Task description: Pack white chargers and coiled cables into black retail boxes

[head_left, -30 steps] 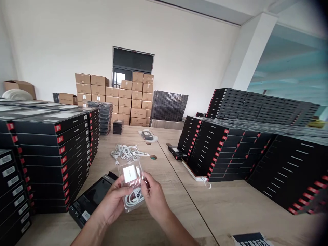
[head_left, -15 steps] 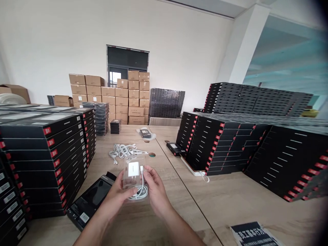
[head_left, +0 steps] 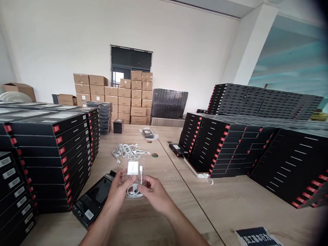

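Observation:
A clear plastic tray (head_left: 144,164) is held up between my two hands over the table. In it sit a white charger plug (head_left: 132,168) at the top and a coiled white cable (head_left: 133,192) below, its connector end running up the right side. My left hand (head_left: 121,184) grips the tray's left side, thumb near the charger plug. My right hand (head_left: 153,191) closes on the right side, thumb pressing by the coil. Left of my forearm lies an open black box (head_left: 96,198). Beyond the tray is a tangle of white cables (head_left: 128,150).
Stacks of black boxes (head_left: 74,153) rise on the left, and more black stacks (head_left: 212,147) on the right. A bagged dark item (head_left: 148,133) and a small dark stack (head_left: 118,126) stand farther back. A printed sheet (head_left: 257,236) lies front right; cartons (head_left: 124,102) fill the background.
My right thumb has moved from the cable's connector end down to the coil. My left thumb has shifted up toward the charger plug. The view has turned slightly left.

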`<action>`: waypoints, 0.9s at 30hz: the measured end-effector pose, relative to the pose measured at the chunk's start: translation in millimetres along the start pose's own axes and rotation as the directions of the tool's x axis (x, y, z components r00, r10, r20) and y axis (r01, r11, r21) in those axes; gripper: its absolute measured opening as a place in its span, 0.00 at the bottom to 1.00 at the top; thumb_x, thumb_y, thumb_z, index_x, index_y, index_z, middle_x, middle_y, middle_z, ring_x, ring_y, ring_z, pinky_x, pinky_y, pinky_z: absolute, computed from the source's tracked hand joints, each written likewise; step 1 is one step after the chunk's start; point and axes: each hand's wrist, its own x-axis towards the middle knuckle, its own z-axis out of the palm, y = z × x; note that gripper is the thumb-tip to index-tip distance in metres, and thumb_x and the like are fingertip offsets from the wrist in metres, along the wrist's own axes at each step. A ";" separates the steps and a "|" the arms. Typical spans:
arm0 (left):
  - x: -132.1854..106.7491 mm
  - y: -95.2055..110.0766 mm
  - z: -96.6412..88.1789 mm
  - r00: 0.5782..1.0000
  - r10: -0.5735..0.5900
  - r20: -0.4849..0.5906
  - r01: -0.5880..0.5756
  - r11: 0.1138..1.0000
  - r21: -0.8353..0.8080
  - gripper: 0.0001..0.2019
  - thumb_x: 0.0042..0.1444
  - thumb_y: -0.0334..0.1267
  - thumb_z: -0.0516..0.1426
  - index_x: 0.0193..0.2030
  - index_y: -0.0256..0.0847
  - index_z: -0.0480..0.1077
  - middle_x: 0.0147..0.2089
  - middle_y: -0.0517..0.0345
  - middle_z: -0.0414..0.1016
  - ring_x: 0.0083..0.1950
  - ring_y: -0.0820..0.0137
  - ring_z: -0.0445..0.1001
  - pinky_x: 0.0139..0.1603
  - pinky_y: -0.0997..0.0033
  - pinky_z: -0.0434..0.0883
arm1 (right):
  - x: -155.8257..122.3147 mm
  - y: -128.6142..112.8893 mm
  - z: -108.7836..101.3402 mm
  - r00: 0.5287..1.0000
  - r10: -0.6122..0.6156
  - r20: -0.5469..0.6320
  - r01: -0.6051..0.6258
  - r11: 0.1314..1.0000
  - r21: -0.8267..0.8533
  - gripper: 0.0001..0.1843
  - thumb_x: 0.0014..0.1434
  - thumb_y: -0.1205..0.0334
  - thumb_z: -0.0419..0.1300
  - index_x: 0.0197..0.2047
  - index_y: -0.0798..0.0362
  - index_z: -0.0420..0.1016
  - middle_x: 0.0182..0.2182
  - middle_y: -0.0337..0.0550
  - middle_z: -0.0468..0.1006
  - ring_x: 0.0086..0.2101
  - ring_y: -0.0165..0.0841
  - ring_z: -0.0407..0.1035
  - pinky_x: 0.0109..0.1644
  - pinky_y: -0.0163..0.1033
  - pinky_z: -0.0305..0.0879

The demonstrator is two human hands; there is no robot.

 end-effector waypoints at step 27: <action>8.3 0.6 -4.7 0.966 0.093 -0.241 -0.085 0.995 0.045 0.31 0.35 0.42 0.71 0.49 0.38 0.70 0.39 0.51 0.80 0.36 0.66 0.78 0.37 0.70 0.73 | -1.7 4.1 28.9 0.991 -0.119 -0.055 0.100 0.957 -0.271 0.13 0.54 0.70 0.56 0.42 0.52 0.74 0.31 0.39 0.75 0.31 0.34 0.68 0.35 0.36 0.63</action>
